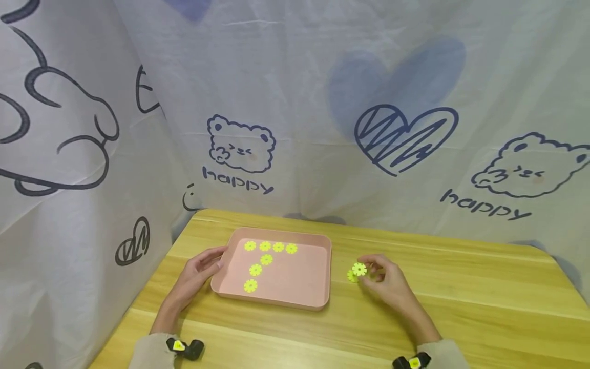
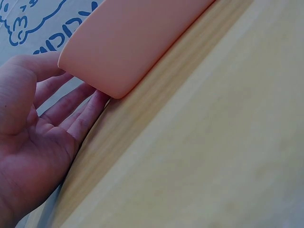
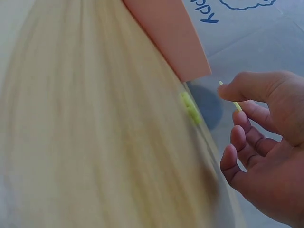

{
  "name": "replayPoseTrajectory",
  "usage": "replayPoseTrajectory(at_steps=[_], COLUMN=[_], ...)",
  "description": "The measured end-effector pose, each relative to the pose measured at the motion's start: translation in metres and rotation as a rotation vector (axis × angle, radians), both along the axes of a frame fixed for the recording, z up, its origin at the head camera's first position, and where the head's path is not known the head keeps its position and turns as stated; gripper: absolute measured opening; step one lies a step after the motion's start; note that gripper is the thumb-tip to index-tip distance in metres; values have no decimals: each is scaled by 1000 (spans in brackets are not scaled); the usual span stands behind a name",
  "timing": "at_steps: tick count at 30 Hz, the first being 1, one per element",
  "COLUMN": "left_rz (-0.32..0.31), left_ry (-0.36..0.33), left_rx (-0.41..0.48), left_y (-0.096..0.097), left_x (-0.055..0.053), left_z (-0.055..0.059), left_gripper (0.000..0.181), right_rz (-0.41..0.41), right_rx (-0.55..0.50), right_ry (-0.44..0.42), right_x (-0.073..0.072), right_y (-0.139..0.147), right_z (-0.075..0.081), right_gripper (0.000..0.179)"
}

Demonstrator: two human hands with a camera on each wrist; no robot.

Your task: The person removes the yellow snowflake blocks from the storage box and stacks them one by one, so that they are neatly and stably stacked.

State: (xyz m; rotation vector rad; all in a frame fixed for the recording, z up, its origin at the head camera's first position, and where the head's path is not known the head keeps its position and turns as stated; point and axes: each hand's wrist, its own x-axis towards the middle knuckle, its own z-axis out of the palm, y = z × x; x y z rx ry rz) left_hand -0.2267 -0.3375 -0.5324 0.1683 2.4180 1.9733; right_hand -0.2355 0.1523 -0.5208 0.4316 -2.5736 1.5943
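A shallow pink tray (image 1: 295,302) stands on the table, with several small yellow notched discs like flowers (image 1: 278,247) lying in it. They form a row along the far side, and a slanting line of three runs below toward the near left corner. My left hand (image 1: 199,272) holds the tray's left end, thumb at the rim and fingers low against the outer wall (image 2: 104,57). To the right of the tray, my right hand (image 1: 386,281) pinches one yellow notched disc (image 1: 359,269) between thumb and fingertips, raised over the table. Another yellow piece (image 3: 191,108) lies on the wood below it.
The wooden table (image 1: 461,307) extends right and toward me. White printed cloth (image 1: 304,169) with hearts and bear drawings hangs behind its far edge and down the left side. A dark wrist camera (image 1: 186,348) is strapped at each sleeve.
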Motion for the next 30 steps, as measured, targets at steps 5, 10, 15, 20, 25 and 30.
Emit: replayPoseTrajectory(at_steps=[5, 10, 15, 20, 25, 30], left_rz=[7, 4, 1, -1, -8, -4], left_ry=[-12, -16, -18, -3, 7, 5], left_rx=[-8, -16, -14, -3, 7, 1], left_y=[0, -1, 0, 0, 0, -1], left_x=[1, 0, -1, 0, 0, 0], left_z=[0, 0, 0, -1, -2, -3], left_gripper=[49, 50, 50, 50, 48, 49], right_rz=[6, 19, 27, 22, 19, 12], right_rx=[14, 26, 55, 81, 102, 128], right_ry=[17, 21, 1, -15, -31, -34], right_x=[-2, -4, -4, -5, -4, -4], right_y=[-1, -3, -3, -5, -6, -6], right_z=[-4, -7, -9, -10, -10, -10], right_gripper=[38, 37, 35, 35, 34, 33])
